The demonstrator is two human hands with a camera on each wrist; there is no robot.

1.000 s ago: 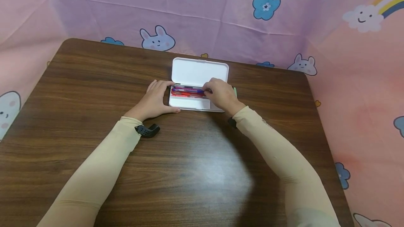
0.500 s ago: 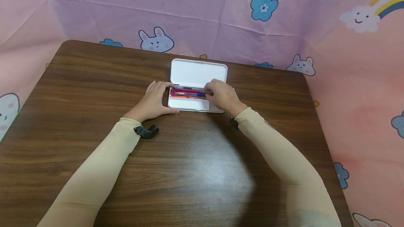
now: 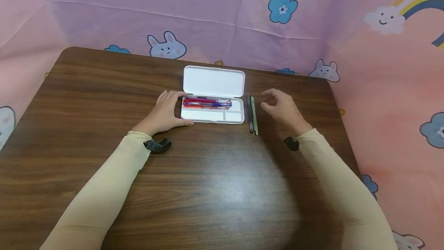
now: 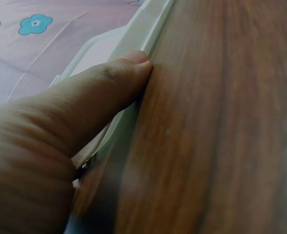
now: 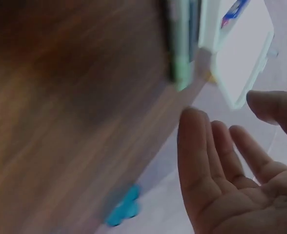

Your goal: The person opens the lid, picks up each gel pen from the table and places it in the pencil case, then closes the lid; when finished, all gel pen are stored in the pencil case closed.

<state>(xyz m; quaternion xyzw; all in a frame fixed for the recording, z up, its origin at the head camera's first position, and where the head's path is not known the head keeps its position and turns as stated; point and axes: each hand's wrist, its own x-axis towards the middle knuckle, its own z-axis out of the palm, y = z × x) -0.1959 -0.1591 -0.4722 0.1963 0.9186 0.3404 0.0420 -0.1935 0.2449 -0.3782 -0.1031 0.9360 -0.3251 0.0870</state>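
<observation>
A white pencil case (image 3: pixel 204 116) lies with its lid (image 3: pixel 213 81) raised at the back of the table. Several red, purple and blue pens (image 3: pixel 208 103) lie lengthwise in its long rear compartment. My left hand (image 3: pixel 162 113) holds the case's left end between thumb and fingers; in the left wrist view the thumb (image 4: pixel 99 87) presses along the front side. To the right of the case, a dark pen (image 3: pixel 249 113) and a green pen (image 3: pixel 254 115) lie side by side. My right hand (image 3: pixel 282 108) is just right of them, fingers loosely bent, holding nothing.
The brown wooden table (image 3: pixel 194 188) ends at a patterned pink and purple cloth (image 3: pixel 208 18) behind it and on both sides. The case has smaller front compartments divided by a thin wall (image 3: pixel 224 116). A dark strap (image 3: pixel 157 146) is on the left wrist.
My right hand has let go of the blue-tipped pen in the case and moved right, past the dark and green pens, which now show fully. The left hand stays on the case.
</observation>
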